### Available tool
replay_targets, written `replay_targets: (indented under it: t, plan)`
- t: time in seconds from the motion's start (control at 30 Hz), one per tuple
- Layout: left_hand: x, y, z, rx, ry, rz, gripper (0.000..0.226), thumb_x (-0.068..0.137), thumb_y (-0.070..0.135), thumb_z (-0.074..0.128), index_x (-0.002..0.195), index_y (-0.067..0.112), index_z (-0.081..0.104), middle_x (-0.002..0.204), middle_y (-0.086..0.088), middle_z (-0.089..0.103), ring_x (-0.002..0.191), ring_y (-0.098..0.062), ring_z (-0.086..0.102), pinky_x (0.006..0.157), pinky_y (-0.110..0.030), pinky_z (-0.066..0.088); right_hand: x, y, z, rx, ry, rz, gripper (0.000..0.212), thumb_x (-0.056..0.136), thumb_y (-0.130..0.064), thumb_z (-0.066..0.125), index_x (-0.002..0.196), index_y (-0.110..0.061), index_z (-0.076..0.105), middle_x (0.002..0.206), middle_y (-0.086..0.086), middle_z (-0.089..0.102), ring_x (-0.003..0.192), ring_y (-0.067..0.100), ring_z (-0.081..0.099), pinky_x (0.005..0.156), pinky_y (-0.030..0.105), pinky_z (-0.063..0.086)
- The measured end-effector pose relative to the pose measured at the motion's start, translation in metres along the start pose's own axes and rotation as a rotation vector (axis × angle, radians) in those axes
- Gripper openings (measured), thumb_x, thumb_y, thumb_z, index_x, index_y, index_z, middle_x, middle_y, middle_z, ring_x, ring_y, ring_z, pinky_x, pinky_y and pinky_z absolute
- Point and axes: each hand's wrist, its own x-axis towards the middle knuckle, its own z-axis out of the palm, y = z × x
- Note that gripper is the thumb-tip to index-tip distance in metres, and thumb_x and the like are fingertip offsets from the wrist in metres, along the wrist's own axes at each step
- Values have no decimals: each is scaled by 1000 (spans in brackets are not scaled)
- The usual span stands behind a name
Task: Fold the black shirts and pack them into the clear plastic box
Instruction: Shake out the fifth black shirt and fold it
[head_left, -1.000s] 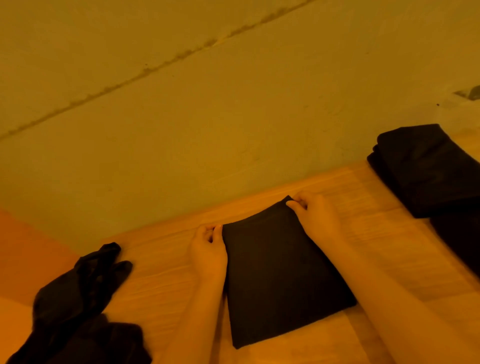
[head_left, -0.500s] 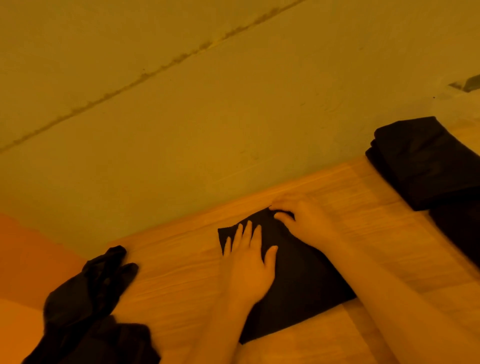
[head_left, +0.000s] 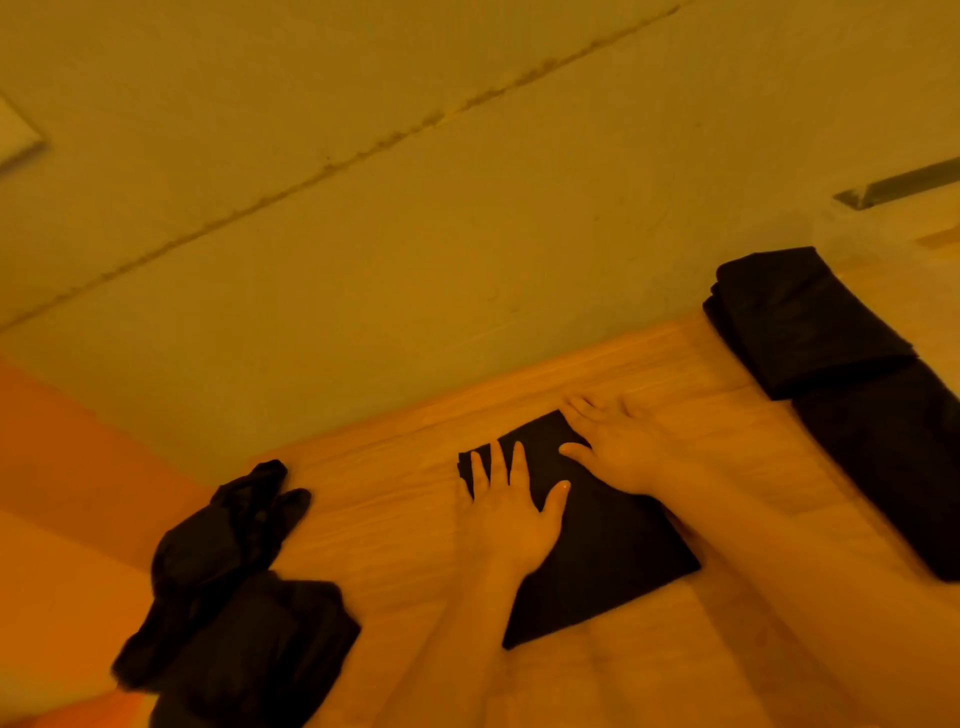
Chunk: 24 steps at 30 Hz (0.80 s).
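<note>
While the unfolded black shirts (head_left: 228, 597) are waiting at the near left, the left hand (head_left: 506, 512) and right hand (head_left: 621, 449), both flat with straight fingers, are pressing the folded shirt (head_left: 608, 561) on the tabletop (head_left: 384, 509). Next it is needing lifting toward the folded pile (head_left: 810, 322) at the far right; no box is showing.

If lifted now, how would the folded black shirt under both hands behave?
The folded black shirt lies flat on the wooden table, so it is probably light. It is likely floppy: lifted by one edge, it may sag and unfold.
</note>
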Motion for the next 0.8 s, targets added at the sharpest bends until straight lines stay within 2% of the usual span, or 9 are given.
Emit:
replay_targets:
  t: [0.17, 0.2, 0.27, 0.3, 0.37, 0.47, 0.53, 0.6, 0.8]
  plan:
    - [-59, 13, 8, -64, -18, 19, 125, 37, 76, -39, 147, 27, -6, 154, 2, -15, 139, -20, -22, 113, -43, -13, -60, 2, 17, 32, 13, -19, 65, 98, -48, 24, 148, -21, -6, 157, -2, -7, 143, 12, -8, 115, 41, -4]
    - [-67, 11, 10, -134, -24, 14, 116, 48, 79, -30, 147, 27, -2, 154, 6, -12, 140, -17, -20, 115, -41, -11, -71, 3, 20, 51, 14, -23, 65, 97, -48, 25, 148, -20, -6, 157, -2, -7, 143, 12, -7, 115, 39, -4]
    - [-72, 0, 8, -397, 42, -20, 77, 84, 69, 15, 148, 25, 14, 156, 7, 4, 144, -14, -3, 118, -34, 1, -81, 3, 18, 226, 52, 0, 68, 96, -47, 34, 149, -20, 0, 157, -1, 0, 144, 13, 2, 116, 34, 2]
    - [-71, -9, 8, -529, 119, -58, 64, 91, 55, 35, 146, 23, 25, 155, 4, 17, 143, -15, 11, 117, -32, 11, -82, 4, 13, 405, 95, 59, 68, 95, -43, 42, 149, -19, 7, 157, 0, 9, 143, 16, 11, 115, 32, 10]
    - [-63, -26, 4, -720, 242, -199, 50, 92, 38, 52, 137, 20, 42, 144, -3, 40, 133, -19, 35, 108, -33, 30, -75, 7, 2, 734, 170, 206, 64, 91, -33, 54, 146, -19, 23, 150, 4, 30, 137, 21, 30, 111, 35, 28]
    - [-52, -35, -6, -938, 222, -388, 34, 91, 26, 57, 122, 12, 57, 110, -2, 60, 102, -18, 56, 83, -28, 42, -61, 10, -2, 851, 161, 275, 47, 86, -22, 64, 130, -13, 50, 124, 4, 54, 121, 23, 49, 100, 35, 42]
    - [-46, -36, -11, -942, 198, -374, 17, 91, 22, 58, 104, 12, 63, 84, 6, 58, 75, -9, 53, 67, -23, 41, -56, 10, 0, 870, 181, 290, 28, 83, -16, 66, 110, -11, 61, 95, -3, 56, 103, 21, 57, 89, 33, 48]
    - [-42, -36, -13, -939, 202, -349, 5, 91, 20, 58, 88, 17, 60, 76, 7, 56, 66, -6, 51, 57, -21, 41, -54, 8, 2, 855, 237, 297, 9, 84, -15, 66, 92, -16, 62, 78, -6, 50, 81, 14, 55, 77, 28, 48]
    - [-33, -33, -9, -994, 285, -233, 12, 95, 21, 49, 85, 17, 54, 82, -2, 61, 74, -17, 59, 69, -38, 49, -53, 9, 1, 706, 379, 102, 1, 90, -18, 57, 90, -19, 58, 82, -5, 55, 85, 14, 56, 80, 29, 49]
